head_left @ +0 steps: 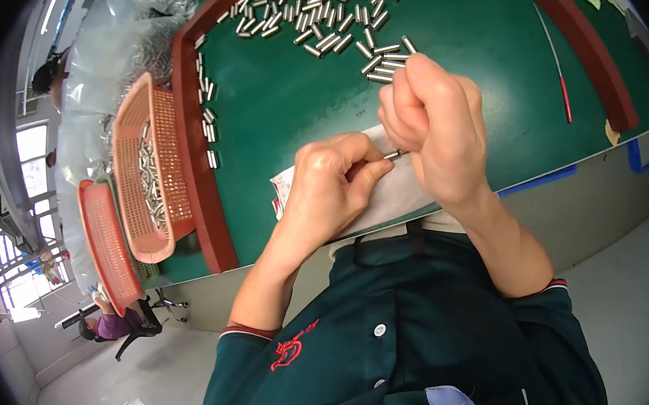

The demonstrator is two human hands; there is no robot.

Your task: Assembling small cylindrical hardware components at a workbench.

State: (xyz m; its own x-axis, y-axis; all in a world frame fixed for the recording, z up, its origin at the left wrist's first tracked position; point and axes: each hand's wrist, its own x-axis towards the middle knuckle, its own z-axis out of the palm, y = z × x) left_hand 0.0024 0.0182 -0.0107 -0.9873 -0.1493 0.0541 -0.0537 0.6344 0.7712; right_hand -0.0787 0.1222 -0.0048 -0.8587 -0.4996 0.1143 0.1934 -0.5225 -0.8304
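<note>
My left hand [332, 184] and my right hand [430, 127] meet over the near edge of a green table [303, 99]. Between their fingertips is one small silver metal tube [394, 155], pinched by both hands. Under the hands lies a white sheet [395, 198] with a patterned edge. Several more silver tubes [323, 11] lie scattered on the green surface farther away, just beyond my right hand.
A red-brown raised border [196, 159] frames the table at left and far right. An orange plastic basket [148, 170] holding silver tubes hangs off the left edge, a second orange basket [105, 248] below it. A thin red-tipped rod [560, 69] lies at right. Another person sits far lower left.
</note>
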